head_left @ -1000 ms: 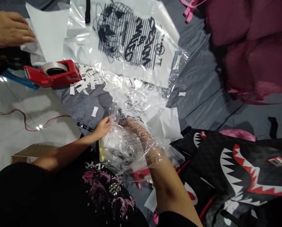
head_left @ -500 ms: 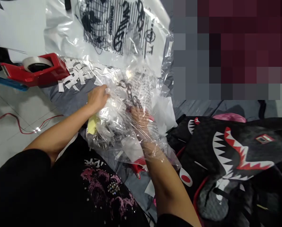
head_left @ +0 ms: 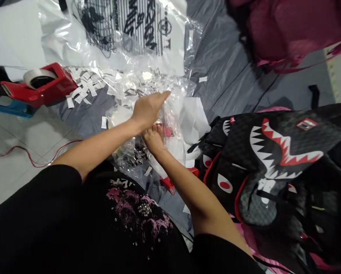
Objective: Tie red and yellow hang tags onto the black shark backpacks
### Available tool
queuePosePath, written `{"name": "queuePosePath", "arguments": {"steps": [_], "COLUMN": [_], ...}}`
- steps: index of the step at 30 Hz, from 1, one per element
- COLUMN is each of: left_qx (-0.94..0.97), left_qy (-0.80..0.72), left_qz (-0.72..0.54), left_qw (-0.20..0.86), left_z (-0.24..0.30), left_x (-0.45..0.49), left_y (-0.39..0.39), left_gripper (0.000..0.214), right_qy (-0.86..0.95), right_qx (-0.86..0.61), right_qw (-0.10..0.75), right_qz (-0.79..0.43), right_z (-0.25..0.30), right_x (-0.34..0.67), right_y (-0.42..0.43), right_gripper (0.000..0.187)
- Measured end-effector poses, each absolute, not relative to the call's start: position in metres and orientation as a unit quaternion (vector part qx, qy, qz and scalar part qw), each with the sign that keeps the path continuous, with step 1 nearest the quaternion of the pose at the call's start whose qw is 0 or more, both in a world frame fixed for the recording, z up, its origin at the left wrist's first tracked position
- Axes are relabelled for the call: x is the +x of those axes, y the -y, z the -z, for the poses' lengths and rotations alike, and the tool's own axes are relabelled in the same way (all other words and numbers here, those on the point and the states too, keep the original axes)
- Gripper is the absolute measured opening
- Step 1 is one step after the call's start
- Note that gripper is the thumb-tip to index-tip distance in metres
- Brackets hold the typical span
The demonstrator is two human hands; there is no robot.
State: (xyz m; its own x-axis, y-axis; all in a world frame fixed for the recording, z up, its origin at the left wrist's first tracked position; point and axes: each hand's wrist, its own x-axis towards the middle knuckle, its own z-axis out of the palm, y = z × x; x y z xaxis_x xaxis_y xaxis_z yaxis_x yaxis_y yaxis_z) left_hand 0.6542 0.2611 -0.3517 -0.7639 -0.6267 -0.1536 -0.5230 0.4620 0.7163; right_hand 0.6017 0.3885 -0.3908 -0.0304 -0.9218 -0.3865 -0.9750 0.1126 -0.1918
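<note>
A crumpled clear plastic bag (head_left: 124, 114) lies in front of me, with printed black lettering showing through it. My left hand (head_left: 148, 110) is closed on the upper part of the bag, one digit pointing to the right and its other fingers mostly hidden beneath. Just below it, my right hand (head_left: 154, 139) has its fingers curled into the plastic. A small red item (head_left: 167, 131) shows beside the right fingers; its kind is unclear. White sheets (head_left: 193, 118) stick out to the right of the bag.
At left sits a red tape dispenser (head_left: 52, 85), near a pile of white paper strips (head_left: 86, 85). A large printed plastic bag (head_left: 173, 53) lies beyond. Black shark-face backpacks (head_left: 284, 152) fill the right side; a maroon bag (head_left: 296, 30) is farther back.
My left hand has moved right, across the bag. My right hand, earlier beneath the clear plastic, has drawn back toward me and now lies over it. The view has shifted slightly.
</note>
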Motion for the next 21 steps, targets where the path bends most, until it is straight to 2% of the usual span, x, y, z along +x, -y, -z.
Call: {"name": "queuePosePath", "arguments": {"steps": [3, 7, 9, 11, 14, 18, 21], "left_qx": [0.346, 0.352, 0.343, 0.322, 0.299, 0.291, 0.253], "left_qy": [0.855, 0.842, 0.851, 0.869, 0.883, 0.891, 0.913], "left_qz": [0.385, 0.402, 0.391, 0.374, 0.362, 0.343, 0.318], "left_qw": [0.038, 0.077, 0.077, 0.041, -0.019, -0.058, -0.023], "left_z": [0.377, 0.399, 0.401, 0.400, 0.397, 0.392, 0.385], "left_x": [0.642, 0.650, 0.654, 0.654, 0.656, 0.675, 0.702], "left_y": [-0.229, -0.223, -0.224, -0.225, -0.230, -0.246, -0.265], "left_gripper": [0.055, 0.040, 0.037, 0.036, 0.038, 0.040, 0.045], "right_qy": [-0.697, -0.679, -0.719, -0.759, -0.709, -0.579, -0.538], "right_qx": [-0.685, -0.657, -0.541, -0.365, -0.144, 0.002, 0.065], "right_qw": [0.213, 0.241, 0.245, 0.223, 0.232, 0.320, 0.352], "right_qz": [-0.012, 0.221, 0.361, 0.491, 0.651, 0.750, 0.763], "right_z": [0.371, 0.350, 0.345, 0.344, 0.344, 0.339, 0.336], "right_x": [0.610, 0.599, 0.591, 0.585, 0.579, 0.572, 0.560], "right_y": [-0.401, -0.423, -0.432, -0.436, -0.430, -0.425, -0.443], "right_gripper": [0.039, 0.042, 0.034, 0.024, 0.027, 0.037, 0.032]}}
